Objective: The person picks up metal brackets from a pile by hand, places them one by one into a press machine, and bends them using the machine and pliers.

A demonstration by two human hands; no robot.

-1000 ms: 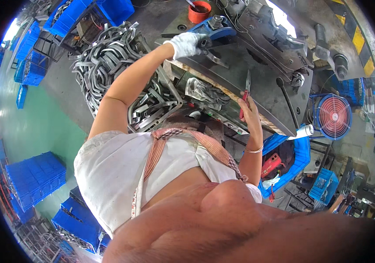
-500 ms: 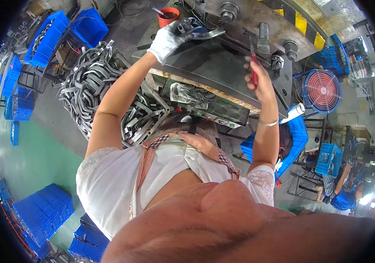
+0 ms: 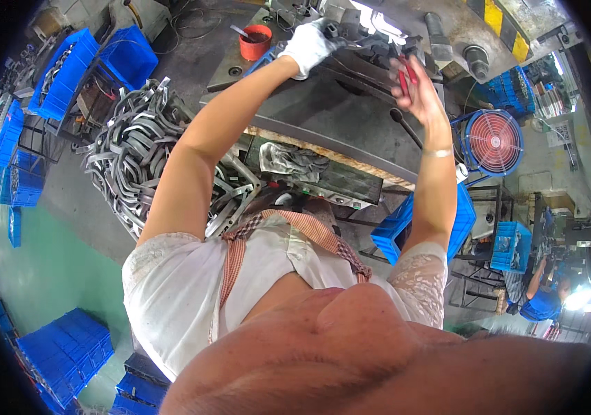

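Observation:
My left hand (image 3: 311, 44), in a white glove, is stretched out over the grey press table (image 3: 295, 111) and grips a dark bent metal part (image 3: 359, 43) at the die under the press head. My right hand (image 3: 416, 90) is bare with a bracelet on the wrist. It holds a thin red-handled tool (image 3: 403, 75) just right of that part, its tip pointing toward the die. Where the part touches the die is hidden by the fingers.
A red cup (image 3: 255, 43) with a brush stands at the table's far left. Bent metal parts (image 3: 136, 155) are heaped at the left, near blue crates (image 3: 67, 72). A crumpled rag (image 3: 294, 160) lies below the table, a red fan (image 3: 492, 142) stands right, and another person (image 3: 541, 299) works at lower right.
Both hands have reached farther up to the die. My right hand rose from the table's front edge with the red-handled tool; my left carried the metal part in under the press head.

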